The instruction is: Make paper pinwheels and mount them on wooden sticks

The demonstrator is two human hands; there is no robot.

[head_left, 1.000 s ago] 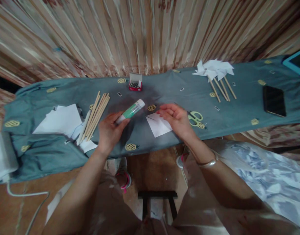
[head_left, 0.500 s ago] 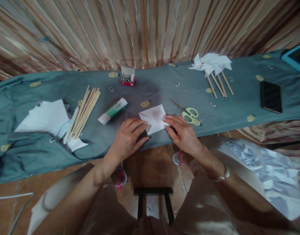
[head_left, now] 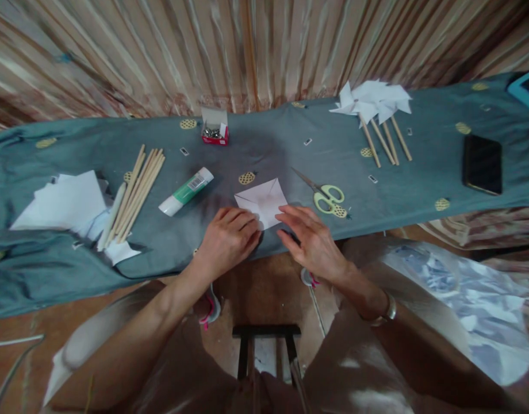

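Observation:
A folded white paper square [head_left: 263, 199] lies on the grey-blue cloth [head_left: 256, 144] near the front edge. My left hand [head_left: 228, 240] rests flat with its fingertips on the paper's near left corner. My right hand [head_left: 311, 238] lies flat beside it, fingertips at the paper's near right edge. Neither hand grips anything. A green and white glue stick [head_left: 186, 191] lies to the left of the paper. Yellow-green scissors [head_left: 324, 194] lie just to its right.
A bundle of wooden sticks [head_left: 134, 192] and loose white sheets [head_left: 64, 201] lie at the left. A small red box of pins [head_left: 214, 131] stands at the back. Finished paper pinwheels [head_left: 374, 106] on sticks and a black phone [head_left: 482, 164] lie at the right.
My left hand put the glue stick down on the cloth and came to the paper. Both hands now press on the paper's near side. The view shifted slightly.

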